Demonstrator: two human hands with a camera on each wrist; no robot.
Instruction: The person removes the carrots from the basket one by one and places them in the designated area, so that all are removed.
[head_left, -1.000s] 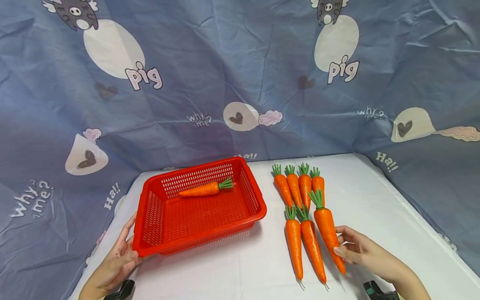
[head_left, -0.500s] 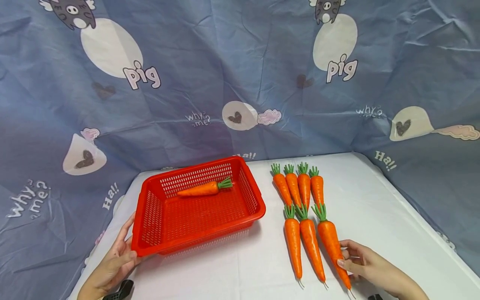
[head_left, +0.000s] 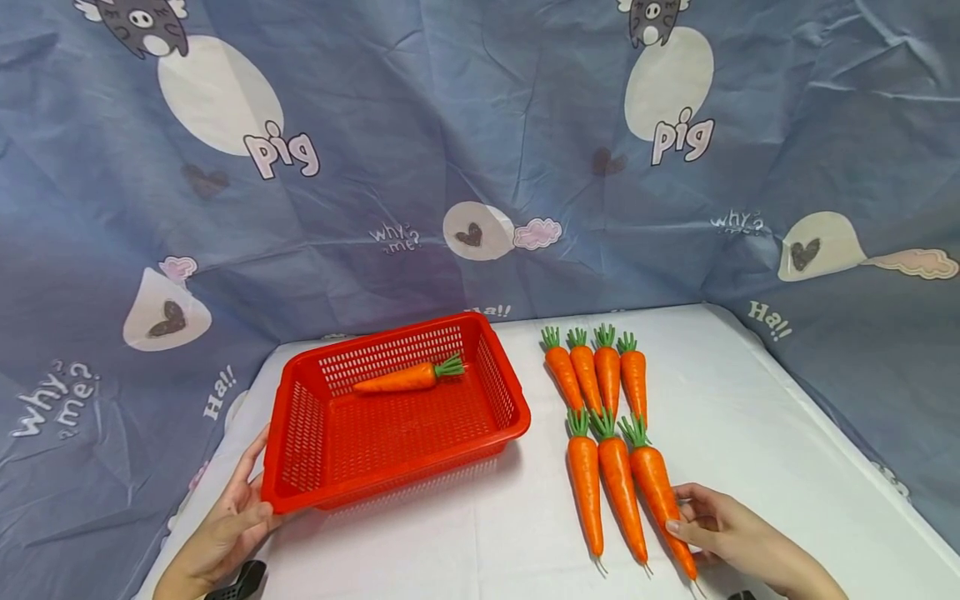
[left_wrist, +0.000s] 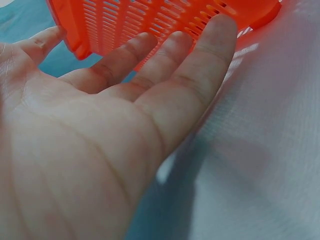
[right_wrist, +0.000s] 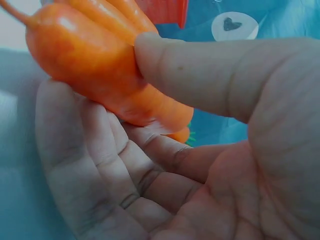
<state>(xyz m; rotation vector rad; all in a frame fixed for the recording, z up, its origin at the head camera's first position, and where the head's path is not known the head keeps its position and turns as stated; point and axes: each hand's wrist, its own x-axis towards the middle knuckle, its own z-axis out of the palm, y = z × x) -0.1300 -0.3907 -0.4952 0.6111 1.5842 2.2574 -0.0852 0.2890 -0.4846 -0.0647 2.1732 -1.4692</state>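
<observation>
At the front left corner of a red plastic basket (head_left: 397, 477), my left hand (head_left: 225, 527) holds on, thumb by the front corner and fingers along the left side. In the left wrist view those fingers (left_wrist: 187, 82) lie against the slotted wall. One carrot (head_left: 401, 379) with a green top lies inside the basket, near its back wall. My right hand (head_left: 723, 527) pinches another carrot (head_left: 657, 487) by its lower half, thumb on top and fingers beneath. That carrot lies right beside two others (head_left: 621, 492) in the front row, green top pointing away from me.
Behind the front row lies a back row of several carrots (head_left: 607, 371), their lower ends near the front carrots' tops. A white cloth (head_left: 750, 400) covers the table. A blue patterned curtain (head_left: 375, 167) rises behind it.
The carrot in my right hand has come down from overlapping the back row towards me, then shifted slightly left, closer beside the other front carrots. My left hand and the basket have stayed put.
</observation>
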